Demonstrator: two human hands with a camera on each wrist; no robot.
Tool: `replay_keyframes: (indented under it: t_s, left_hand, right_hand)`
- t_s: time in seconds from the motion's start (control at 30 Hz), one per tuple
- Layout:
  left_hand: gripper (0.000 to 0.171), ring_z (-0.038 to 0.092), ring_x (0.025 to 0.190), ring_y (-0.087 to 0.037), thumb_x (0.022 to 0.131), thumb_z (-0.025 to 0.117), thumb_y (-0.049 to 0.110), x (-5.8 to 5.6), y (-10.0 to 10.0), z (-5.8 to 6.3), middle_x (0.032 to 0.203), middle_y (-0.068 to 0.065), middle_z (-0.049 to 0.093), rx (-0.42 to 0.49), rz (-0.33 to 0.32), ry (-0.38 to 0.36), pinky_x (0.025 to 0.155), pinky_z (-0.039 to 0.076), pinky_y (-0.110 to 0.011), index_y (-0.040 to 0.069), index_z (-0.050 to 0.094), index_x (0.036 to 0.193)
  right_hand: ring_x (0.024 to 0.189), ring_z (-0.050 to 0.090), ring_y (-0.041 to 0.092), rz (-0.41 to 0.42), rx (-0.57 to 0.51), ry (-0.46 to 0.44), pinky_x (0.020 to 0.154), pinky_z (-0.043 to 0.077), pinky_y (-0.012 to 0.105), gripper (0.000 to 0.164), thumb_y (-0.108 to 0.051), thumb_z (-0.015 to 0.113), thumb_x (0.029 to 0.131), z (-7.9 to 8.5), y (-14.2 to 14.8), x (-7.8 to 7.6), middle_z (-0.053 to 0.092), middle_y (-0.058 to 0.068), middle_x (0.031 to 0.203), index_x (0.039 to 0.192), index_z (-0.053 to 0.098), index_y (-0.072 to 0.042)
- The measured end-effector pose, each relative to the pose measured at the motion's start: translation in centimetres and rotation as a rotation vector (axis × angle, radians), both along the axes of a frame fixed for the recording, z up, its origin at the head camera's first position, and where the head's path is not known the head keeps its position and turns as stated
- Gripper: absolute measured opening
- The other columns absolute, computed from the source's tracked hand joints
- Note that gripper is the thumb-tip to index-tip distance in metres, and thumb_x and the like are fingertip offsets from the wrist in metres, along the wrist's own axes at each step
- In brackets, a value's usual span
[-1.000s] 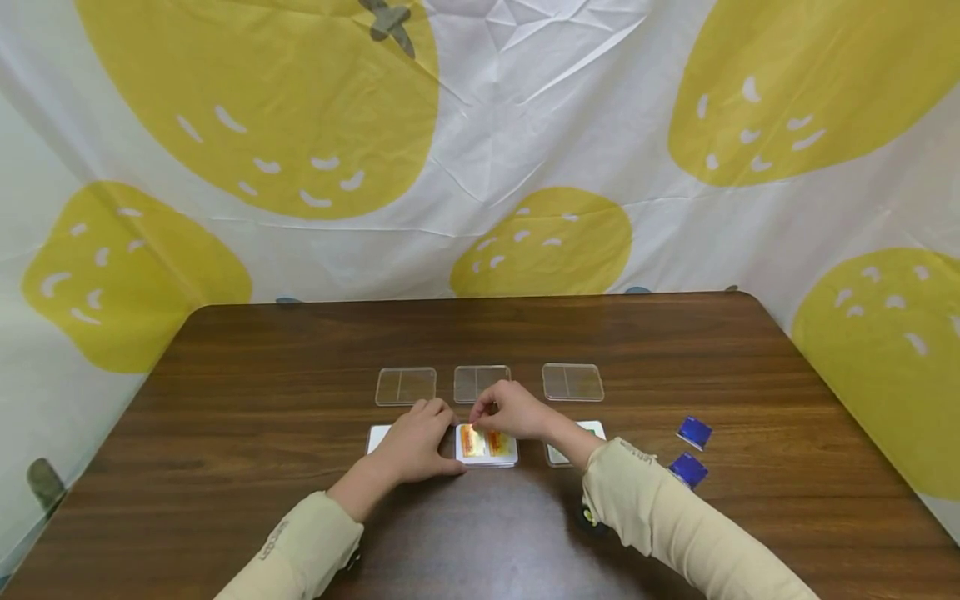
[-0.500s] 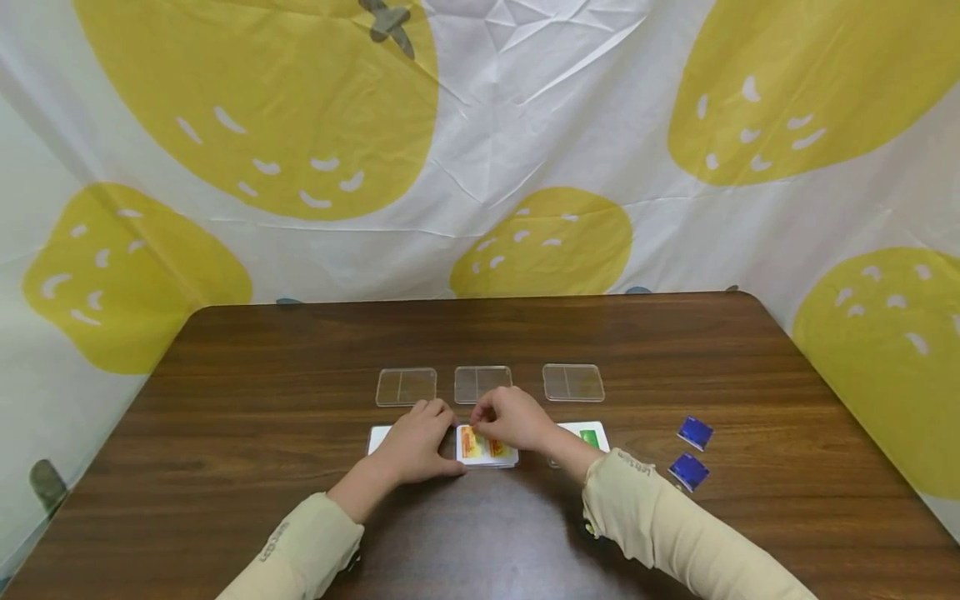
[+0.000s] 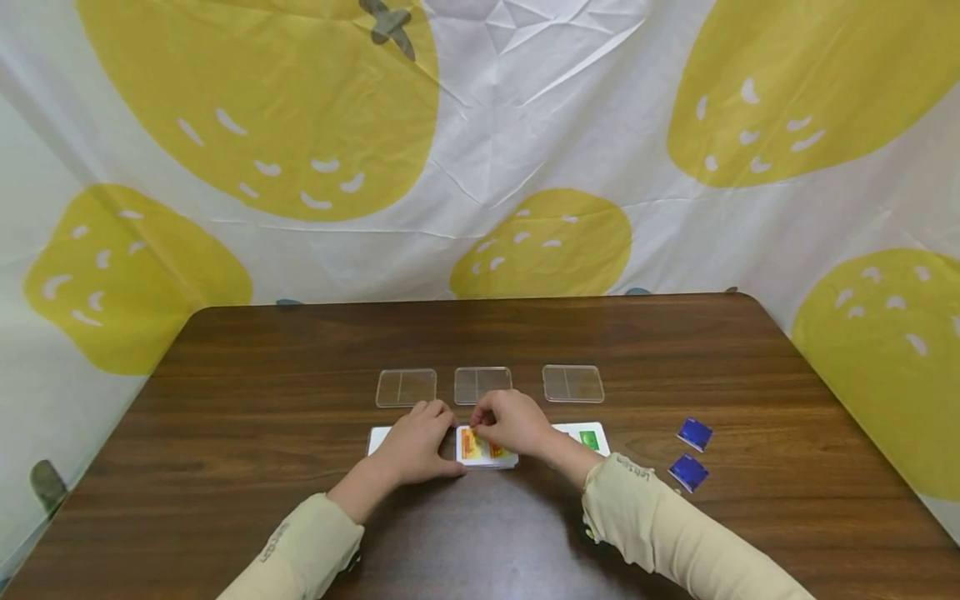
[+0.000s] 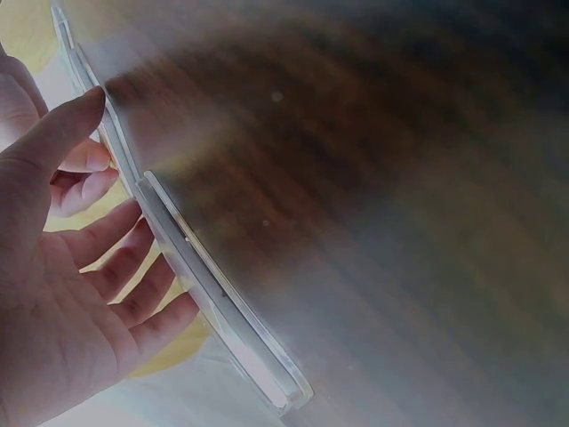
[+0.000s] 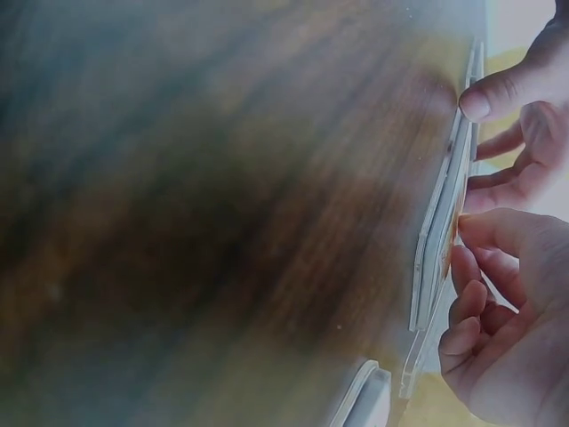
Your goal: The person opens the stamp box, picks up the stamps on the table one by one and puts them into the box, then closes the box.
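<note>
The middle of three white flat cases [image 3: 487, 463] lies before me, bearing two small orange-and-yellow cards; the left card [image 3: 470, 446] shows more fully. My right hand [image 3: 513, 421] is over the case's far side, its thumb and index fingertip pinching at the left card's far edge. In the left wrist view a speck of orange shows at those fingertips. My left hand [image 3: 416, 442] rests at the case's left side, fingers extended and spread, thumb [image 5: 476, 105] touching its near left edge. The left hand partly covers the left white case [image 3: 377, 437].
A right-hand white case [image 3: 570, 429] with a green card [image 3: 589, 439] lies partly under the right forearm. Behind stand three clear two-part lids: left [image 3: 406, 387], middle [image 3: 472, 383] and right [image 3: 573, 383]. Two blue square packets [image 3: 695, 433] lie at the right on the brown table [image 3: 300, 350].
My right hand has lowered slightly towards the case, and the bright golden glare on the cards has faded. More of the green card shows. The left hand stays in place.
</note>
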State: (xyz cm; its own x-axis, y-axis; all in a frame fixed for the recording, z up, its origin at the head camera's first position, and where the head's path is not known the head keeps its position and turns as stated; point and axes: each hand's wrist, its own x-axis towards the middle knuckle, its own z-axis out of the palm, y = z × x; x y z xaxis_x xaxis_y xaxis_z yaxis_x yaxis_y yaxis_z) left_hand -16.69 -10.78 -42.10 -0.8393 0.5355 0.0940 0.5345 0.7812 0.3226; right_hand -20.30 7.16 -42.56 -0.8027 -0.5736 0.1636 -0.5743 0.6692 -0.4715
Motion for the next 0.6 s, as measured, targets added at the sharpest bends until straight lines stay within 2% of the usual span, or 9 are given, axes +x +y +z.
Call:
replay_keyframes:
  t_s: [0.3,0.43,0.6]
  left_hand:
    - [0.051,0.049,0.092,-0.026,0.065,0.077,0.038,0.0,0.0,0.0,0.097,-0.007,0.053,-0.005,-0.001,0.004,0.077,0.045,-0.04,0.003,0.059,0.097]
    - [0.051,0.049,0.093,-0.026,0.065,0.077,0.038,0.0,0.0,0.0,0.097,-0.007,0.053,-0.009,-0.001,0.005,0.078,0.045,-0.04,0.003,0.059,0.098]
    - [0.052,0.049,0.094,-0.025,0.065,0.077,0.039,0.0,0.0,0.0,0.097,-0.005,0.053,-0.015,0.002,0.009,0.078,0.045,-0.039,0.004,0.06,0.099]
  right_hand:
    - [0.057,0.045,0.002,-0.011,0.011,0.011,0.052,0.036,0.02,0.005,-0.013,0.069,0.071,0.0,0.0,0.1,0.053,-0.01,0.063,0.069,0.065,-0.015]
    - [0.06,0.048,0.002,-0.001,-0.008,-0.001,0.055,0.038,0.02,0.004,-0.016,0.067,0.075,0.1,0.3,0.0,0.056,-0.01,0.066,0.072,0.066,-0.016]
    - [0.061,0.047,0.003,-0.003,-0.082,0.002,0.056,0.038,0.02,0.005,-0.018,0.064,0.081,1.0,1.3,-0.4,0.059,-0.008,0.073,0.078,0.067,-0.015]
